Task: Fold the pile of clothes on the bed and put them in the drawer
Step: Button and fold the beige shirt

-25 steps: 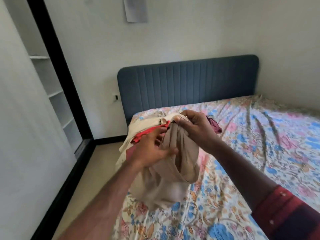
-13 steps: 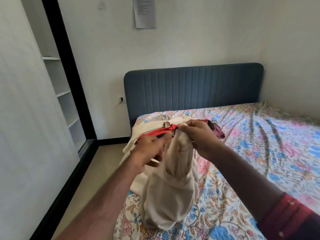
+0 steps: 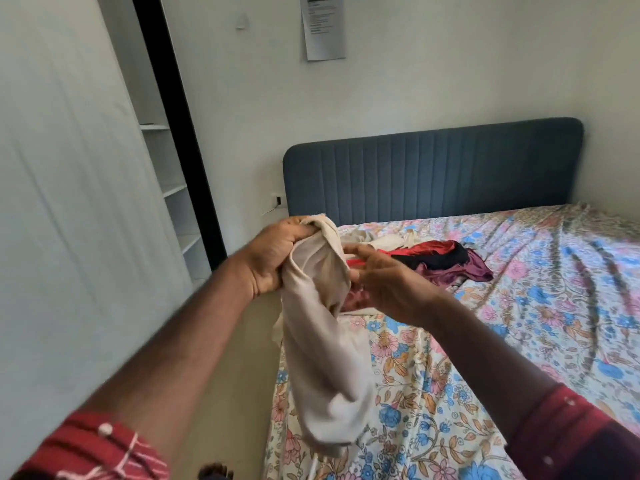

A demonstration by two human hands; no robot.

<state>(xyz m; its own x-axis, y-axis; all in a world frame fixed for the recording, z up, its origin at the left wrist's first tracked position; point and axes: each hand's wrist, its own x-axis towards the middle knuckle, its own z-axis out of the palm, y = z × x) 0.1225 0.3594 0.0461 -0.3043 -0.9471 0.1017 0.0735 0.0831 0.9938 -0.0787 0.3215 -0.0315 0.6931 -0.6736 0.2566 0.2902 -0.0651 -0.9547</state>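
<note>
A beige garment [image 3: 323, 358] hangs bunched in the air over the bed's left edge. My left hand [image 3: 273, 258] grips its top end, fingers curled round the cloth. My right hand [image 3: 384, 282] is just to its right, fingers half bent at the garment's upper fold; whether it holds the cloth is unclear. Behind my hands a pile of clothes [image 3: 436, 258] lies on the floral bed [image 3: 519, 341]: red, black and maroon pieces with cream ones [image 3: 388, 240] nearer the headboard.
A blue padded headboard [image 3: 433, 171] stands against the back wall. At the left is a white wardrobe door [image 3: 69, 202] and open white shelves [image 3: 173, 188] behind a black frame. Bare floor [image 3: 235, 393] runs between wardrobe and bed.
My left hand has taken the beige garment's top and lifted it leftward off the pile; my right hand has released its pinch and dropped lower. The camera has swung left.
</note>
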